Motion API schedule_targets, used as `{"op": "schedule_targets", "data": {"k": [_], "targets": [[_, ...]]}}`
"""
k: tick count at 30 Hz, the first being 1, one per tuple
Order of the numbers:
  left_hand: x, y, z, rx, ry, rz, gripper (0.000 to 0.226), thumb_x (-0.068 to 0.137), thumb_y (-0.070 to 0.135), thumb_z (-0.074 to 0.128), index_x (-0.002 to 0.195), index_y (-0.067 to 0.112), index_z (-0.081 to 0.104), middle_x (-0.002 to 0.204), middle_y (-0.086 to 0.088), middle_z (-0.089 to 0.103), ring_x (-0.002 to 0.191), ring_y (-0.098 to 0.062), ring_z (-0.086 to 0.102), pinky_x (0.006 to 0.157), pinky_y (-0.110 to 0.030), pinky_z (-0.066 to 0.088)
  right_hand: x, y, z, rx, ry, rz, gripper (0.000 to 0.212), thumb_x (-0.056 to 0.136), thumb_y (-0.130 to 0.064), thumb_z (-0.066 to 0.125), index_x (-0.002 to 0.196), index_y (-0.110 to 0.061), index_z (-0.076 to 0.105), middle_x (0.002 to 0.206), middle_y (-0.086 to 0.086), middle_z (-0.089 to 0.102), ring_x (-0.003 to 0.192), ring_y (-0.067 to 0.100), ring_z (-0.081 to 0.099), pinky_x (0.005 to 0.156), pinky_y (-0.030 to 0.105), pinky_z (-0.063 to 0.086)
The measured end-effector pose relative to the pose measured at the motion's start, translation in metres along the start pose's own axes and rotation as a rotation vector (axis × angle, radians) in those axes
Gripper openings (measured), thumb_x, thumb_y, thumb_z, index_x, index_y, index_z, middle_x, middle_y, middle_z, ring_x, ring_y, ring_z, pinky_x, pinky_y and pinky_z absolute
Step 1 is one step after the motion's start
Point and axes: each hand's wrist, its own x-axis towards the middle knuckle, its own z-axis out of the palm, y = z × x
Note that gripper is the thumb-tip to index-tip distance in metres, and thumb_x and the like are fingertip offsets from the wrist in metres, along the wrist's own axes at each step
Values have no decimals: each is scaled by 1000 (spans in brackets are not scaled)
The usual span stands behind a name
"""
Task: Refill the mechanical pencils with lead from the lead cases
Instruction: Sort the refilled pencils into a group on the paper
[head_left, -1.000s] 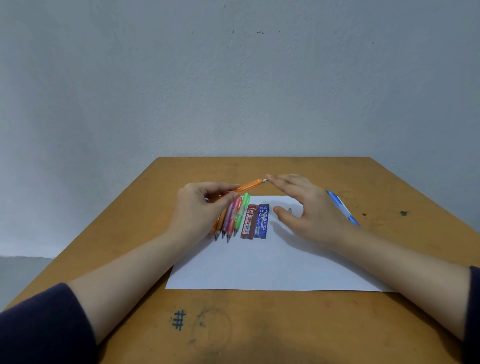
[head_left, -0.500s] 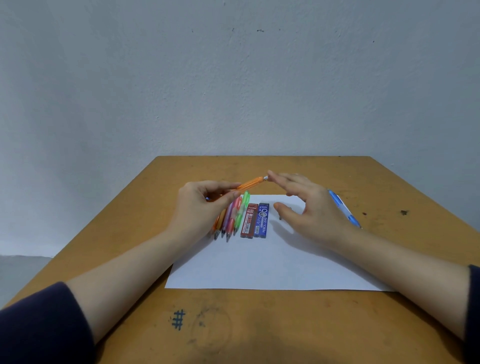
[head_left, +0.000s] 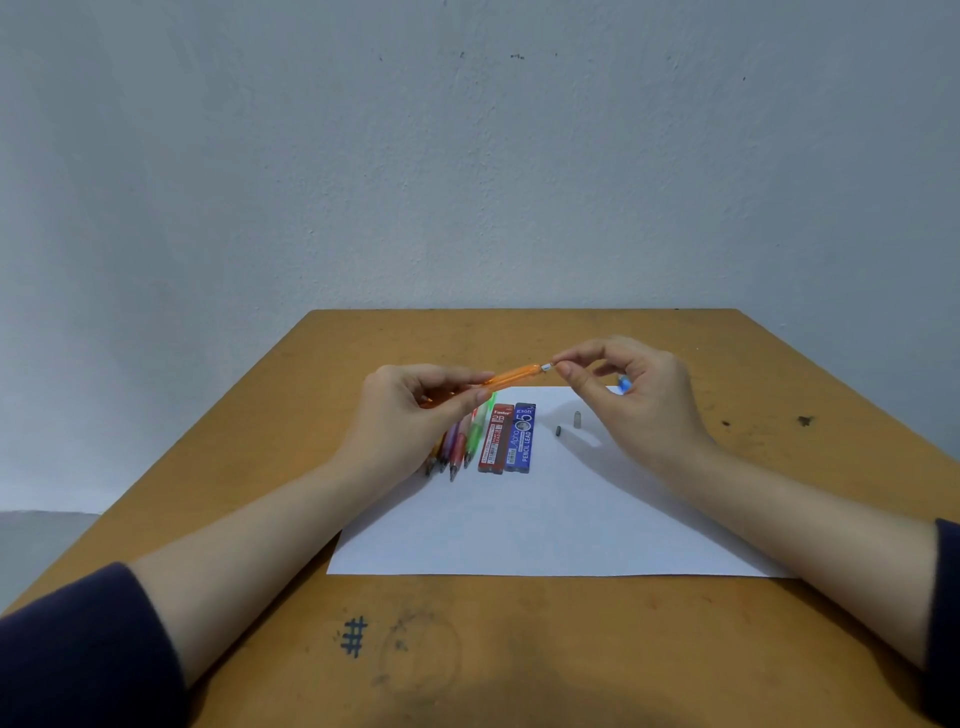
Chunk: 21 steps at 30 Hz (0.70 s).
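Note:
My left hand (head_left: 410, 415) holds an orange mechanical pencil (head_left: 511, 376) in the air, its back end pointing right. My right hand (head_left: 628, 400) pinches the small white tip at that back end with thumb and forefinger. Below, on the white paper (head_left: 545, 519), lie several coloured pencils (head_left: 465, 441), partly hidden by my left hand, beside a red lead case (head_left: 496, 439) and a blue lead case (head_left: 522, 439). A small grey cap (head_left: 577, 420) and a tiny dark piece (head_left: 558, 431) rest on the paper right of the cases.
The brown wooden table (head_left: 519, 649) has a blue hash mark (head_left: 354, 636) near its front edge. A blue pencil (head_left: 625, 384) peeks out behind my right hand. A grey wall stands just behind the table's far edge.
My right hand has risen from over the paper and closed its fingertips on the orange pencil's back end. The grey cap and dark piece now show on the paper.

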Motion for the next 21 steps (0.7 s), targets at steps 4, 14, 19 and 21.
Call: {"op": "schedule_targets", "data": {"k": [4, 14, 19, 21], "targets": [[0, 0, -1, 54, -3, 44, 16, 83, 18, 70, 95, 26, 74, 87, 11, 74, 86, -7, 69, 66, -25, 56, 0, 1, -1, 3, -21, -24, 16, 80, -14, 72, 93, -25, 72, 85, -19, 66, 81, 0, 59, 75, 21, 46], [2, 0, 0, -50, 38, -61, 22, 74, 33, 69, 95, 27, 76, 91, 2, 74, 93, -17, 70, 78, -52, 57, -1, 2, 1, -52, 22, -82, 26, 81, -13, 68, 107, -16, 71, 90, -13, 67, 86, 2, 60, 82, 17, 45], [2, 0, -1, -45, 52, -78, 20, 76, 32, 69, 94, 27, 76, 91, 2, 74, 93, -17, 69, 77, -52, 57, -2, 0, 2, -85, -46, -136, 25, 80, -10, 65, 104, -16, 72, 87, -9, 67, 86, 7, 59, 81, 15, 44], [3, 0, -2, 15, 65, -70, 15, 79, 27, 69, 93, 29, 75, 88, 6, 74, 91, -12, 69, 75, -44, 58, 0, 2, 0, -100, -39, -137, 26, 79, -7, 65, 102, -16, 73, 87, -8, 67, 86, 6, 58, 81, 14, 44]]}}
